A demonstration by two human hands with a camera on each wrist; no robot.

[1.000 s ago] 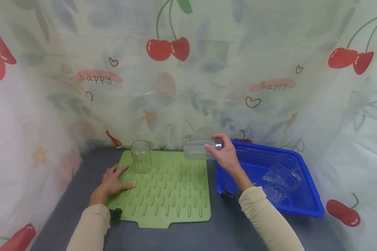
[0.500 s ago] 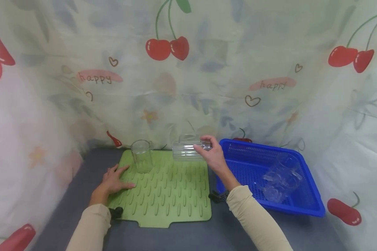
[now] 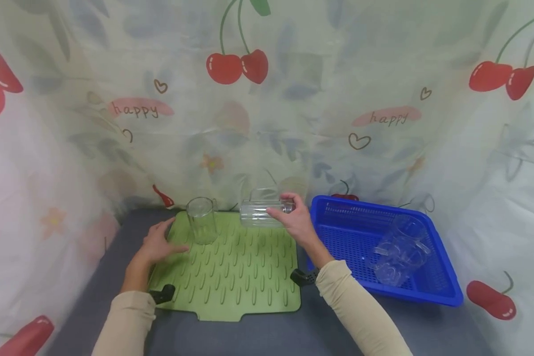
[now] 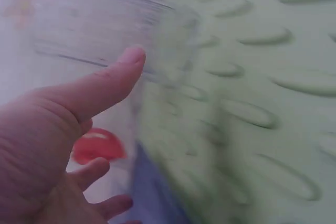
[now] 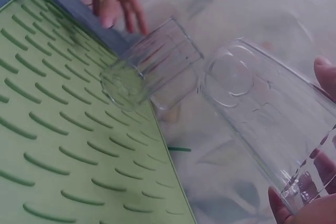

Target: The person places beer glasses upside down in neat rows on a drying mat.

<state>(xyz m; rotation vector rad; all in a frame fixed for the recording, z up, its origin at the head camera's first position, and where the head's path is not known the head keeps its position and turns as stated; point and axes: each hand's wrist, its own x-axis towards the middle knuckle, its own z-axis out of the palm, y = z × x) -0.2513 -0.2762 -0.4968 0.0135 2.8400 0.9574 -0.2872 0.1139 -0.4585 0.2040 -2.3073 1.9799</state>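
Note:
A clear glass mug [image 3: 262,213] lies sideways in the air over the back of the green ridged mat [image 3: 244,277], its handle uppermost. My right hand [image 3: 299,222] grips it near its right end, thumb in front and fingers behind. On the mat's back left stands another clear glass mug [image 3: 202,221], its handle facing right and back. My left hand [image 3: 157,244] is by the mat's left edge, fingers spread, holding nothing; in the left wrist view its thumb overlaps the standing mug [image 4: 94,22]. From the right wrist, the held mug [image 5: 268,114] appears beside the standing mug [image 5: 163,59].
Right of the mat, a blue plastic basket [image 3: 440,262] holds several clear glass mugs [image 3: 400,254] in its right part. The dark grey table [image 3: 267,338] runs along the front. A cherry-printed curtain [image 3: 293,123] encloses the back and sides.
My right hand has carried the mug left, from beside the basket to over the mat's back. My left hand has shifted slightly up and back at the mat's left edge.

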